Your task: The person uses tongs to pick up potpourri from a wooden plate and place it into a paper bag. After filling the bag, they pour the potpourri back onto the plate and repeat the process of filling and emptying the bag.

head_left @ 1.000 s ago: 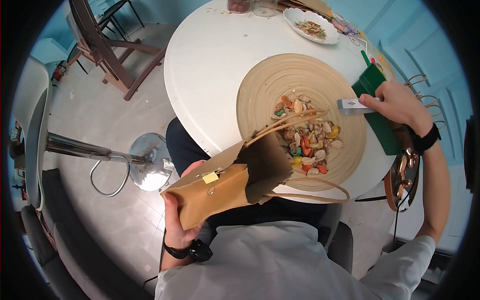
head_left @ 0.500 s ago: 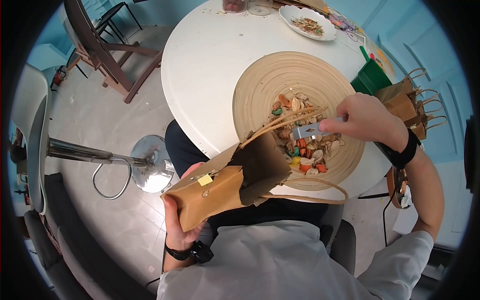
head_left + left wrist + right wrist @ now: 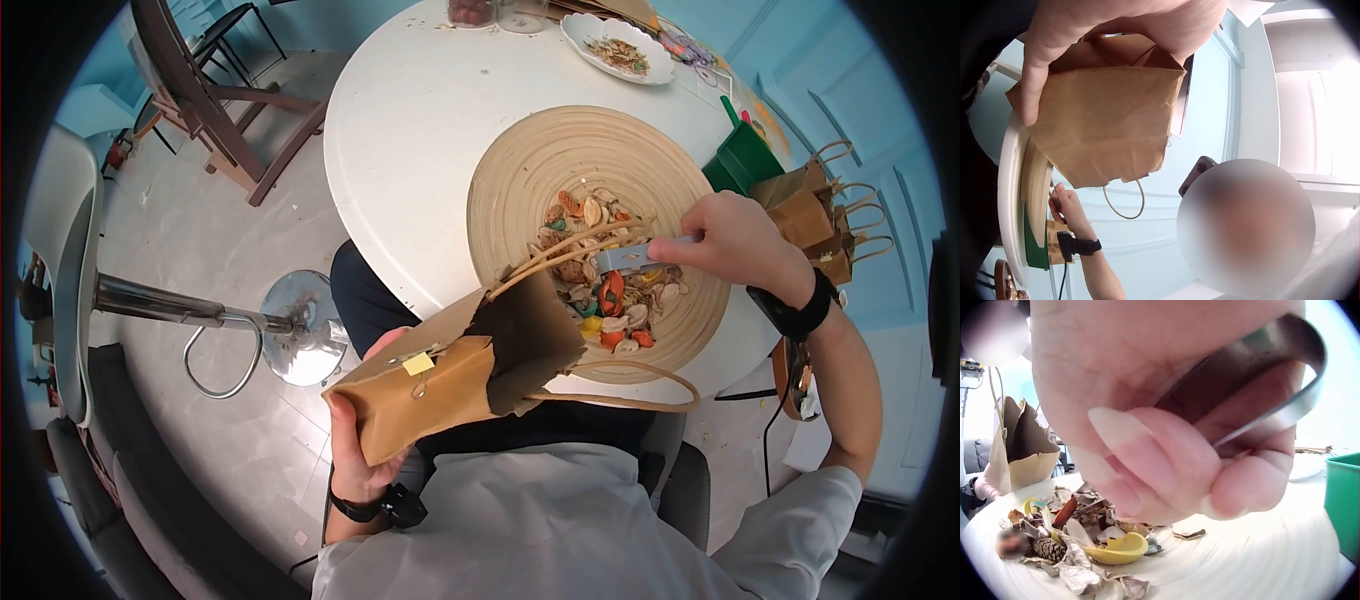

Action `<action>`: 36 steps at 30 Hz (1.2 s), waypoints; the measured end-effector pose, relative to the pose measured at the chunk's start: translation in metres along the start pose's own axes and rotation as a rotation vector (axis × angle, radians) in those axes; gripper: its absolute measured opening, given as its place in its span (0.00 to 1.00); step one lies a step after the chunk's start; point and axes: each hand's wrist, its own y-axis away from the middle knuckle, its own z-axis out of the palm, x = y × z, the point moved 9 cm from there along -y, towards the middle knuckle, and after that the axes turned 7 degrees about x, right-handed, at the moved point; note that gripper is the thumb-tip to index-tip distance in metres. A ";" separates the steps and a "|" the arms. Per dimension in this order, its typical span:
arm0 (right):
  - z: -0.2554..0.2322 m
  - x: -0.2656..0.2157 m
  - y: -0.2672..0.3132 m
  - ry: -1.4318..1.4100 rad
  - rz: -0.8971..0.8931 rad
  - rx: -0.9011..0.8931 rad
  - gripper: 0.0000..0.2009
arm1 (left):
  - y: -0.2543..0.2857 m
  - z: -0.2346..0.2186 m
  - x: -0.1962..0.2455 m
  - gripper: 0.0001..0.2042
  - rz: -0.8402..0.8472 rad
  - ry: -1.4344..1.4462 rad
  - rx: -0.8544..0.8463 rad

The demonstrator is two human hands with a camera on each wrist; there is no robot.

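Note:
My left hand [image 3: 355,450] grips the bottom end of a brown paper bag [image 3: 425,405]. The bag lies tilted, its torn-edged mouth facing the round wooden plate [image 3: 530,150]. A pile of potpourri [image 3: 635,320] rests on that plate, partly behind the bag's handle. In my right hand [image 3: 735,245] are metal tongs [image 3: 628,260], their tips over the pile. A red-orange petal [image 3: 611,292] shows just below the tips. The right wrist view shows the bent metal band [image 3: 1291,331] in the palm, with a small pine cone [image 3: 1049,549] and a yellow petal [image 3: 1119,549] beyond.
A green container [image 3: 742,160] stands beyond the plate, near several small paper bags [image 3: 815,215] at the table's right edge. Farther back are a white scalloped dish [image 3: 575,35] with potpourri bits and a jar [image 3: 470,12]. A bar stool [image 3: 170,300] stands left.
My right hand has brought the tongs leftward from beside the green container to over the potpourri. The red-orange petal beneath the tongs has shifted. My left hand and the bag have barely moved.

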 end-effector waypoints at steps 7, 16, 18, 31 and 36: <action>-0.028 0.001 0.004 -0.076 0.034 0.075 0.34 | -0.001 0.006 0.001 0.43 -0.001 -0.059 -0.045; -0.065 -0.070 0.020 -0.150 -0.154 0.113 0.33 | 0.003 0.000 0.000 0.42 -0.023 -0.075 -0.052; -0.069 -0.089 0.027 -0.158 -0.254 0.153 0.34 | 0.003 -0.002 -0.002 0.41 -0.042 -0.079 -0.057; -0.028 0.070 0.034 0.059 0.413 -0.149 0.40 | 0.002 -0.002 -0.003 0.40 -0.032 -0.032 -0.066; -0.004 0.054 0.015 -0.119 0.346 -0.134 0.41 | 0.002 0.000 -0.004 0.40 -0.053 -0.043 -0.058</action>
